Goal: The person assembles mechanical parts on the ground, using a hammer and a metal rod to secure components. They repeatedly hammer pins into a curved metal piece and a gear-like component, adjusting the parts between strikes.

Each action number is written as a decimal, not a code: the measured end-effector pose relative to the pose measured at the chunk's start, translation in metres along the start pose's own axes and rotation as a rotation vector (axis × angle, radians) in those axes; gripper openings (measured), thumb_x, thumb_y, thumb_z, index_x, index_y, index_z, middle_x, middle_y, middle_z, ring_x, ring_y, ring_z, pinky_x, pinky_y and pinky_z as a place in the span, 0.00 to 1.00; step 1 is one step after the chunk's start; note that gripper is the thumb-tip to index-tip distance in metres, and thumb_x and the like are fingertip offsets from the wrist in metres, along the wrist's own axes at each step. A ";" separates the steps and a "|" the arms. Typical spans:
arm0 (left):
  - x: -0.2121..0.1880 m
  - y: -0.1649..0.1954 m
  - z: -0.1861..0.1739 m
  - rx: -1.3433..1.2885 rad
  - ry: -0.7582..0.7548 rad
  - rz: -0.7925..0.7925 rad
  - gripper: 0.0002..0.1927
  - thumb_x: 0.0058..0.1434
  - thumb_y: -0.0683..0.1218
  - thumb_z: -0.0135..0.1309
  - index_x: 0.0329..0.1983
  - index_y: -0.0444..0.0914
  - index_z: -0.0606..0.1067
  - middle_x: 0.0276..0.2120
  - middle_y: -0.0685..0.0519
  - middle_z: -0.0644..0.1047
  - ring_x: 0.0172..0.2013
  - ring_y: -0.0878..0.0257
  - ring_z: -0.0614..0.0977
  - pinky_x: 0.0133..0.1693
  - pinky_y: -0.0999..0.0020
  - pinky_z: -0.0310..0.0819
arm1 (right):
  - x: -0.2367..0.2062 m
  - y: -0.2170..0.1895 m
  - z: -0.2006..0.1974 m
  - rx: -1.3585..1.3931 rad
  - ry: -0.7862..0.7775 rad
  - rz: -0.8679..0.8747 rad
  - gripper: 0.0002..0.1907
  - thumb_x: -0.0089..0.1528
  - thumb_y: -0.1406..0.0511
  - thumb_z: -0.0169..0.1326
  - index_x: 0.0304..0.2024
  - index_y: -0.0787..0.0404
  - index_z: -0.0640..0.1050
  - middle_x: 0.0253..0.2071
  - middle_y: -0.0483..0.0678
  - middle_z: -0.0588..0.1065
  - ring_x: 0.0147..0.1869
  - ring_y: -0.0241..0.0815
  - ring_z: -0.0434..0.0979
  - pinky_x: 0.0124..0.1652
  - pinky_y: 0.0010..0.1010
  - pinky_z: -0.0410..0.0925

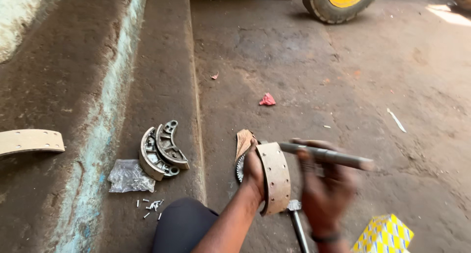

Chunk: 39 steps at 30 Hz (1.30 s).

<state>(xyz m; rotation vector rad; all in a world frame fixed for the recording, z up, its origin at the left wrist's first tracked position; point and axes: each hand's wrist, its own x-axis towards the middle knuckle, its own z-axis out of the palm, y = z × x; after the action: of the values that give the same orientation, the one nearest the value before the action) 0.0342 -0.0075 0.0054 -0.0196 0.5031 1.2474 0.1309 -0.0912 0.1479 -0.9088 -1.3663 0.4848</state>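
Looking down through the head view: left hand (253, 168) clamped on a curved brake shoe (274, 177) with tan lining, held on edge above the concrete floor (294, 62). Right hand (326, 187), blurred, closed round a metal punch (326, 156) laid across the shoe's top. Best done keeping shoe braced, punch square. Hammer (297, 218) below; loose rivets (152, 205) and spare shoes (162, 150) left.
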 end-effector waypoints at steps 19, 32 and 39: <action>0.004 -0.001 -0.005 0.011 0.009 -0.023 0.31 0.72 0.70 0.32 0.36 0.44 0.75 0.31 0.55 0.78 0.33 0.58 0.79 0.36 0.60 0.77 | 0.001 -0.035 -0.016 0.130 0.225 -0.085 0.07 0.71 0.70 0.57 0.52 0.63 0.75 0.46 0.47 0.81 0.49 0.38 0.85 0.53 0.28 0.79; -0.002 0.008 0.011 0.052 -0.004 -0.014 0.34 0.71 0.69 0.31 0.47 0.38 0.77 0.41 0.49 0.81 0.42 0.54 0.82 0.48 0.58 0.77 | -0.017 0.024 -0.006 0.161 0.092 -0.050 0.08 0.71 0.73 0.54 0.52 0.70 0.73 0.49 0.58 0.80 0.55 0.45 0.83 0.55 0.31 0.76; -0.006 0.004 0.002 0.117 0.027 -0.024 0.30 0.72 0.68 0.33 0.43 0.41 0.75 0.38 0.52 0.80 0.40 0.57 0.80 0.45 0.60 0.76 | -0.018 0.041 0.019 -0.135 -0.181 -0.024 0.06 0.63 0.73 0.59 0.42 0.68 0.78 0.40 0.52 0.81 0.43 0.41 0.83 0.42 0.28 0.74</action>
<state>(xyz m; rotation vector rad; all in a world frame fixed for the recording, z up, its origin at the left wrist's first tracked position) 0.0303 -0.0111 0.0100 0.0557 0.5969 1.1938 0.1181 -0.0755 0.1040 -0.9748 -1.5882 0.4697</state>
